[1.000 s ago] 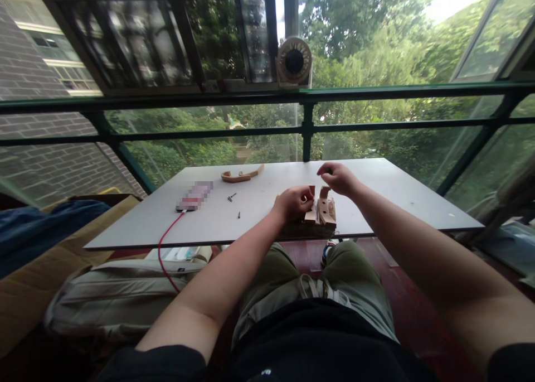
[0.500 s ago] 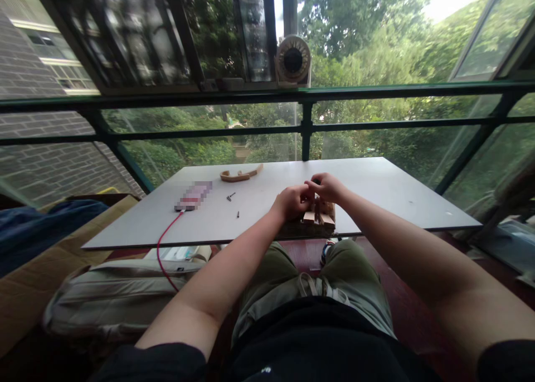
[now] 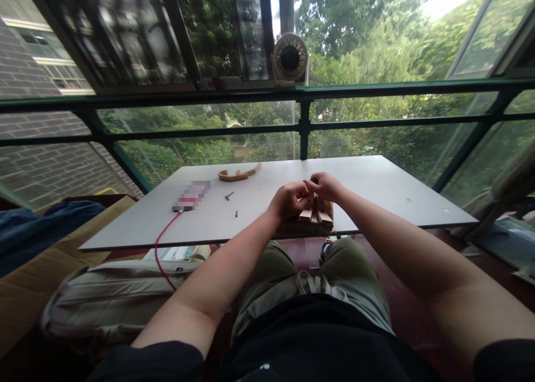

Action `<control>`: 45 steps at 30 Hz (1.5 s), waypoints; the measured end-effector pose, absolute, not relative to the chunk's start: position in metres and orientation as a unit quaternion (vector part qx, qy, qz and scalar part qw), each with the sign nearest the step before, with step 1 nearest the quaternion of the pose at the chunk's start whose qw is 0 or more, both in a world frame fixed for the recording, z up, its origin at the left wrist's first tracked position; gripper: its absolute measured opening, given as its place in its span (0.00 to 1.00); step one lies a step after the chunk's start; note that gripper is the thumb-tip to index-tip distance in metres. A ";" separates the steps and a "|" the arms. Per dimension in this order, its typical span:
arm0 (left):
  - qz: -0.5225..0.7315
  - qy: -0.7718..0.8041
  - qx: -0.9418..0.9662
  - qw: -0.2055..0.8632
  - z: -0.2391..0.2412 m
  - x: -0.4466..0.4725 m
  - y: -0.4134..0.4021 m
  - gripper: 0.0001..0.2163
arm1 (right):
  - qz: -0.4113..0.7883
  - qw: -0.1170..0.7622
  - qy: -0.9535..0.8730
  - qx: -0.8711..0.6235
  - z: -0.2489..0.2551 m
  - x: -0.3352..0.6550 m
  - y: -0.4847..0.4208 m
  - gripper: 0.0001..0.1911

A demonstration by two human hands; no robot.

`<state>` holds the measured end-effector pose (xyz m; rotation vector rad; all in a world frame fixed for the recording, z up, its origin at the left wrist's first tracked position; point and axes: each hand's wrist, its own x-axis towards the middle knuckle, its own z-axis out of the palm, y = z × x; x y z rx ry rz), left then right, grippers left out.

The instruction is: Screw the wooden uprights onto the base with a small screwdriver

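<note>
At the table's near edge, a brown wooden block (image 3: 324,227) carries two pale wooden pieces (image 3: 308,216) with a narrow gap between them. My right hand (image 3: 326,187) is closed above the block around a dark, black-ended object (image 3: 314,180), mostly hidden by the fingers. My left hand (image 3: 289,199) is curled at the block's left side, its fingertips meeting those of my right hand. What the left fingers pinch is too small and covered to make out. Several small screws (image 3: 229,196) lie on the table to the left, with a single screw (image 3: 236,213) apart from them.
A curved wooden piece (image 3: 238,175) rests toward the back of the white table (image 3: 376,198). At left lies a phone (image 3: 192,195) with a red cable (image 3: 157,248) running over the edge. A beige bag (image 3: 112,298) and a cardboard box (image 3: 45,248) stand below left.
The whole view has shifted slightly, with the scene moving a little leftward. Both hands stay together over the wooden block with nearly the same grip.
</note>
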<state>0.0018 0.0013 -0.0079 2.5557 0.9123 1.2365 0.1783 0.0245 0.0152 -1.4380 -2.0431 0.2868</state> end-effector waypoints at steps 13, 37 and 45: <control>0.387 0.340 0.850 0.115 -0.006 0.002 0.000 0.04 | 0.128 0.304 -0.776 -0.538 0.016 0.181 0.027 0.23; 0.368 0.347 0.857 0.098 -0.006 0.005 0.001 0.03 | 0.156 0.304 -0.780 -0.524 0.017 0.185 0.026 0.25; 0.351 0.356 0.860 0.099 -0.005 0.005 0.001 0.05 | 0.157 0.299 -0.775 -0.535 0.020 0.182 0.022 0.24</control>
